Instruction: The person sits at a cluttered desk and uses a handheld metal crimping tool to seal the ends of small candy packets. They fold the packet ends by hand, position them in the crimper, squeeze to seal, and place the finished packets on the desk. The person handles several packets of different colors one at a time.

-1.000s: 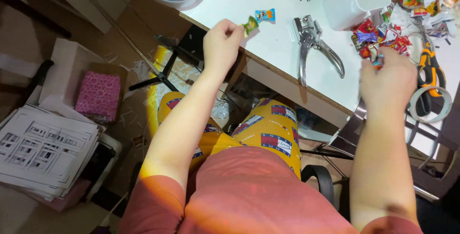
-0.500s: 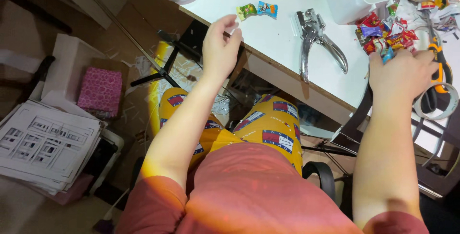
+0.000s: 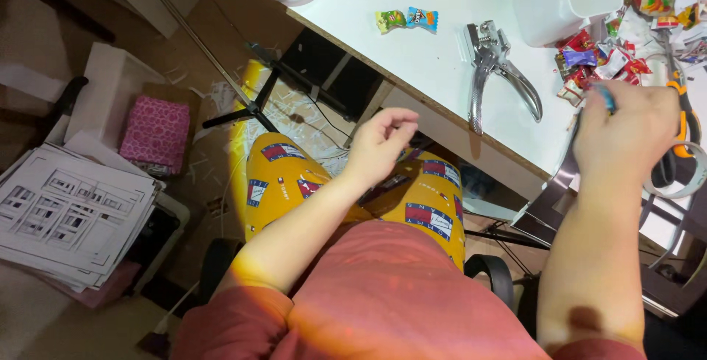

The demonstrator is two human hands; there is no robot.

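Our right hand (image 3: 626,128), at the frame's right, pinches a small blue wrapped sweet (image 3: 604,97) beside the heap of bright wrappers (image 3: 589,65) on the white desk (image 3: 434,58), while our left hand (image 3: 379,142), fingers loosely curled and empty, hangs lower, off the desk edge.

Left hand (image 3: 379,145) is hovering with its forearm bare, fingers (image 3: 398,118) loosely curled and thumb nearly meeting them. Right hand (image 3: 626,133) is reaching forward, back turned up, fingers (image 3: 605,98) folding under and pinching together at the tips.
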